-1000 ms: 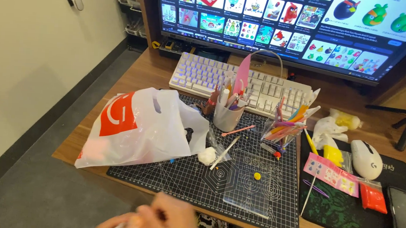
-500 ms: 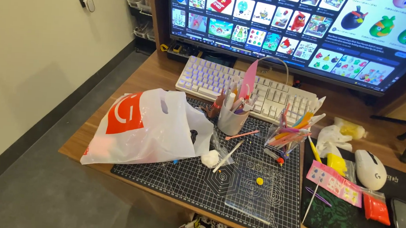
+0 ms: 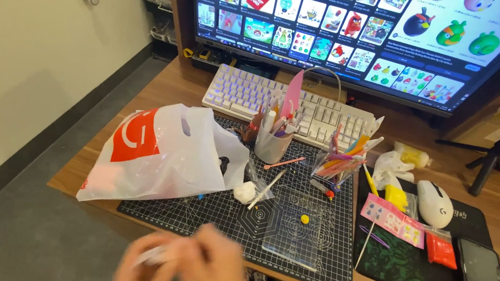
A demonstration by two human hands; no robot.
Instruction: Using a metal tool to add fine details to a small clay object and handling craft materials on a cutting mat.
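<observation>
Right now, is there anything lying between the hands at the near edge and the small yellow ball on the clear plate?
Nothing visible does. The blurred hands are at the near edge of the black cutting mat; toward the yellow ball on the clear plate lie only bare mat and plate.

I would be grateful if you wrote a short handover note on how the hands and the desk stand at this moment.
Hands: both blurred together at the desk's near edge, apparently around something small and pale; which is which, and the grip, cannot be told.
Cutting mat: white lump, clear plate with a yellow ball.
Plastic bag lies on the left; tool cup behind the mat.
Nothing on the mat looks shaped yet.
</observation>
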